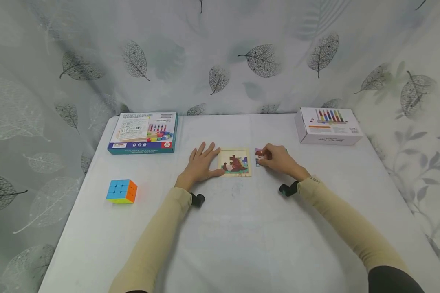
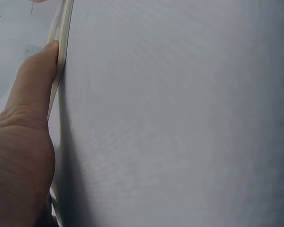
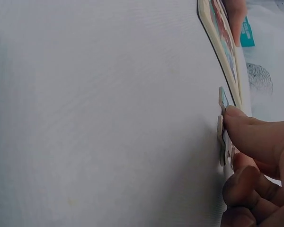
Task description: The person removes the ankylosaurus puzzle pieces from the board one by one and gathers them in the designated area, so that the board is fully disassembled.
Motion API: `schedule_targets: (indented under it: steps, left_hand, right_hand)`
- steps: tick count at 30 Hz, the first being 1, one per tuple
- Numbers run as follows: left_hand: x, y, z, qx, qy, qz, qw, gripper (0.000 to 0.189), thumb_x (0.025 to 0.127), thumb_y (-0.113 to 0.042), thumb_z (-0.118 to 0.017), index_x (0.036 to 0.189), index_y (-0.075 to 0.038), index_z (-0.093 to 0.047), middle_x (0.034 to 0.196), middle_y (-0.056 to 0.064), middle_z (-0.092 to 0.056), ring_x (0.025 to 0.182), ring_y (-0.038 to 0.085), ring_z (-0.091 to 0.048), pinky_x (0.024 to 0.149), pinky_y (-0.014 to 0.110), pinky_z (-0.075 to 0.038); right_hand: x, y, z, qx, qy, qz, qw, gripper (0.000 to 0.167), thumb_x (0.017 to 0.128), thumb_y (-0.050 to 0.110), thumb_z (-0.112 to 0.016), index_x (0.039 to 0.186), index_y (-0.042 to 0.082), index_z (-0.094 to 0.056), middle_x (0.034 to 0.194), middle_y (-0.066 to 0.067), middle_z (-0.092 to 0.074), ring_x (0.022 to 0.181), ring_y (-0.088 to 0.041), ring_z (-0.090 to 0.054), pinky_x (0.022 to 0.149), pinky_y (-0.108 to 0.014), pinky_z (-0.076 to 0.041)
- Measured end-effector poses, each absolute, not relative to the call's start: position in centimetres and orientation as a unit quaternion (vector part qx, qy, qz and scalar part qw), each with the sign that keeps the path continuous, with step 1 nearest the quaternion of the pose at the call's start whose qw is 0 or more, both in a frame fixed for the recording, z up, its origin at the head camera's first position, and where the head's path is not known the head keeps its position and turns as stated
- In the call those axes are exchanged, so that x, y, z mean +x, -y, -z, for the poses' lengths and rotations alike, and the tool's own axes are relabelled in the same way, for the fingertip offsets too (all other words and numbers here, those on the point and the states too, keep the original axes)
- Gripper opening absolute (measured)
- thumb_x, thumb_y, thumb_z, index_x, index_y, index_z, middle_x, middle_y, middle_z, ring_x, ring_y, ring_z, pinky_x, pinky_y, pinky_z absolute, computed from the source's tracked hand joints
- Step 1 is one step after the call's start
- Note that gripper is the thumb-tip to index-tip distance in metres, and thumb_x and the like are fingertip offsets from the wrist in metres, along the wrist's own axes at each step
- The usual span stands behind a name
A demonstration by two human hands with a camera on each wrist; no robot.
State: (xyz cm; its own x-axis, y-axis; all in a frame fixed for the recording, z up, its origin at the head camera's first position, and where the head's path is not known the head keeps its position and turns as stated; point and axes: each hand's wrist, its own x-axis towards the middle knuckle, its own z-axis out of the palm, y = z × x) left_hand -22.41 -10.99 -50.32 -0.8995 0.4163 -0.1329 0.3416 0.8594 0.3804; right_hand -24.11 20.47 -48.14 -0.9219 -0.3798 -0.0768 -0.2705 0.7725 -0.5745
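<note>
A small jigsaw puzzle in a pale wooden tray [image 1: 250, 162] lies mid-table, partly filled with a brown picture. My left hand [image 1: 201, 166] rests at its left side with fingers spread; its thumb [image 2: 38, 75] presses the tray's edge in the left wrist view. To the right of the tray, my right hand [image 1: 280, 158] pinches a loose puzzle piece [image 3: 223, 98] between thumb and curled fingers, low over the tabletop. Another puzzle piece [image 3: 220, 135] sits right beside it, under the fingers. The hand hides part of these pieces in the head view.
A blue-green boxed bead set [image 1: 143, 134] lies at the back left, and a white box [image 1: 330, 128] stands at the back right. Nearer on the left is a puzzle cube [image 1: 121, 191]. A leaf-patterned curtain [image 1: 220, 53] hangs behind the white table [image 1: 242, 244].
</note>
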Motion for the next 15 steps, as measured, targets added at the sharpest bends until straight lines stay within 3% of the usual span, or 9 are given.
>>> schedule_targets:
  steps: [15]
  left_hand:
    - [-22.42,10.99,50.26,0.194,-0.958,-0.178,0.111,0.091,0.089,-0.063,-0.064,0.161,-0.023,-0.025,0.172,0.003,-0.012,0.16,0.032,0.003,0.129,0.057,-0.002]
  right_hand:
    - [-24.46,-19.6,47.62,-0.198,-0.934,0.284,0.087,0.028,0.088,0.016,-0.078,0.105,0.0,-0.063,0.083,-0.009,-0.06,0.074,-0.018,-0.051,0.064,-0.027,-0.041]
